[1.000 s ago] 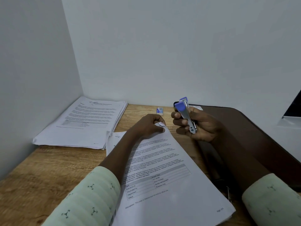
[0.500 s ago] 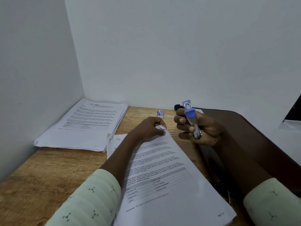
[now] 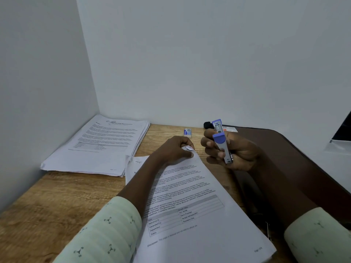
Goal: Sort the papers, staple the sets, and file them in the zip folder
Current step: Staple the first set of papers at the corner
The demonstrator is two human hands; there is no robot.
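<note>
A set of printed papers (image 3: pixel 199 221) lies slanted on the wooden desk in front of me. My left hand (image 3: pixel 173 149) pinches its far top corner, fingers curled over the sheet edges. My right hand (image 3: pixel 231 150) grips a small blue and silver stapler (image 3: pixel 221 141) upright, just right of that corner and a little above the desk, its jaw end pointing up. A dark brown zip folder (image 3: pixel 296 160) lies flat under and behind my right arm. A second stack of printed papers (image 3: pixel 100 147) rests at the back left by the wall corner.
A small staple box (image 3: pixel 187 132) sits near the back wall. A black round object (image 3: pixel 207 125) and a labelled card (image 3: pixel 229 128) lie at the folder's far edge. White walls close the desk at left and back. Another sheet (image 3: pixel 136 166) sticks out under the front set.
My right hand has turned the stapler more upright and moved it slightly right. My left hand keeps its hold on the paper corner.
</note>
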